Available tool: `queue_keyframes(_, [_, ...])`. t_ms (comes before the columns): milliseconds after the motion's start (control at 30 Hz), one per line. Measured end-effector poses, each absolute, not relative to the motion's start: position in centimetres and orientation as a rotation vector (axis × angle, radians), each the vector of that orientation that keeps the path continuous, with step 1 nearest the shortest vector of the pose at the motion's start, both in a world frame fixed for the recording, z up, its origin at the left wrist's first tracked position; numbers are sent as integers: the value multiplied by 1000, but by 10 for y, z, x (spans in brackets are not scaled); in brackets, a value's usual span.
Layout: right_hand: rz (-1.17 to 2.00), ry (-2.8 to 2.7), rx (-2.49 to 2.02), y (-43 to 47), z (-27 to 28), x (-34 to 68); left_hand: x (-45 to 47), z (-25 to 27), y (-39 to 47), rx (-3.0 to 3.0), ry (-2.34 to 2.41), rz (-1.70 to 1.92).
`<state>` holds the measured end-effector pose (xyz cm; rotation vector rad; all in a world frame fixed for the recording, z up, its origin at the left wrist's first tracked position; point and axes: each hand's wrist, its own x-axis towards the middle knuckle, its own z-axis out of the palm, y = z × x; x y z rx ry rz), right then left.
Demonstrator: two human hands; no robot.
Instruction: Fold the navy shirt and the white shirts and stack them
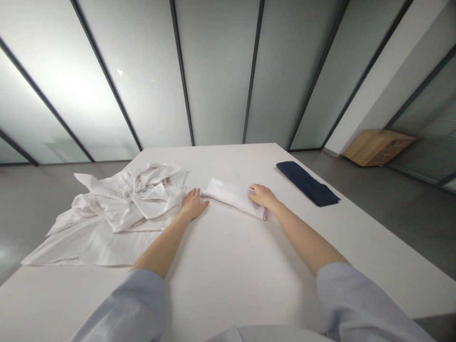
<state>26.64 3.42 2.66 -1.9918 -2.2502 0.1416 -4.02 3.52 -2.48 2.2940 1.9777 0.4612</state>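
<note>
A folded white cloth lies as a flat bundle in the middle of the table. My right hand is at its right end, fingers curled over the upper edge with a bit of the fabric pinched in them. My left hand rests flat on the tabletop just off the bundle's left end, fingers stretched out and thumb apart. Beside that hand, to the left, spreads a crumpled heap of white fabric; the fingers are close to its edge, and whether they touch it I cannot tell.
A dark navy folded cloth lies on the right side of the white table. Part of the white heap reaches the table's left edge. Beyond stand frosted glass panels, and a wooden cabinet sits on the floor at the right.
</note>
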Motion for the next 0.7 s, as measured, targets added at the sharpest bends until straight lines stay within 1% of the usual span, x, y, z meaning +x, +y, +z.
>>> queue_keyframes(100, [379,-2333,-1883,47,33,256,-40,-23,34,2287,1972,489])
queue_keyframes(167, [481,-2328,-1872,55,36,248,-40,-23,33,2285,1962,513])
queue_keyframes(333, [690,-2340,-2002,69,39,231,-42,-23,33,2301,1938,529])
queue_keyframes(533, [668,-2413,-2003,69,39,224,-41,-20,31,2301,1944,517])
queue_keyframes(700, [404,-2413,-2038,67,41,241,-40,-16,28,2287,1932,458])
